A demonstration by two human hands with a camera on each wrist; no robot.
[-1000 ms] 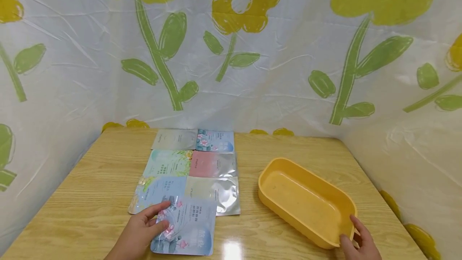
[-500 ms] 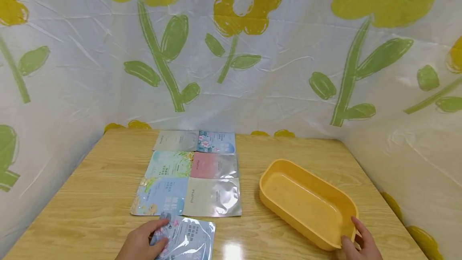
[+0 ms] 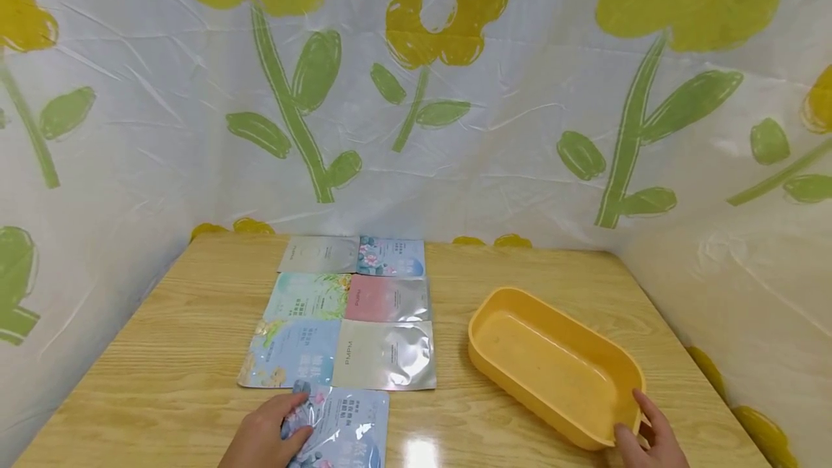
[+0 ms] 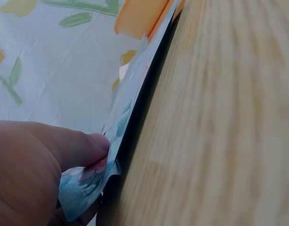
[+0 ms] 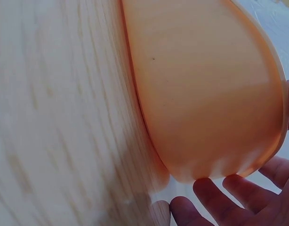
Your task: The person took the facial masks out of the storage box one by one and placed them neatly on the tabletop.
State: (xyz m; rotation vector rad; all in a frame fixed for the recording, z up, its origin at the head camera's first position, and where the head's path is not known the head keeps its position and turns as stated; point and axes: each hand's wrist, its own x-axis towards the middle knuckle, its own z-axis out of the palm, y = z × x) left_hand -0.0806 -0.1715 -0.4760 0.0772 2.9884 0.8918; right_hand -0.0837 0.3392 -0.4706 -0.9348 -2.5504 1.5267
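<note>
My left hand (image 3: pixel 263 435) pinches the left edge of a blue face mask packet (image 3: pixel 357 421) printed with lotus flowers. In the left wrist view the thumb presses on the packet (image 4: pixel 128 106), which lies low along the wood, a dark gap showing beneath its edge. The packet sits just in front of the nearest row of packets, by a pale blue one (image 3: pixel 295 352) and a silver-white one (image 3: pixel 380 354). My right hand (image 3: pixel 653 439) holds the near right end of a yellow plastic bin (image 3: pixel 549 370), thumb and fingers about its rim. In the right wrist view, fingertips touch the bin's outer wall (image 5: pixel 205 89).
Farther back on the wooden table (image 3: pixel 143 381) lie a green packet (image 3: pixel 308 296), a pink-and-silver one (image 3: pixel 388 299), a silver one (image 3: pixel 318 254) and a blue floral one (image 3: pixel 391 256), set edge to edge in two columns. A flower-printed curtain (image 3: pixel 494 186) encloses the table.
The left hand has drawn the blue packet off the nearest row towards me, then slid it slightly back up to lie just below that row. The right hand and the bin hold still.
</note>
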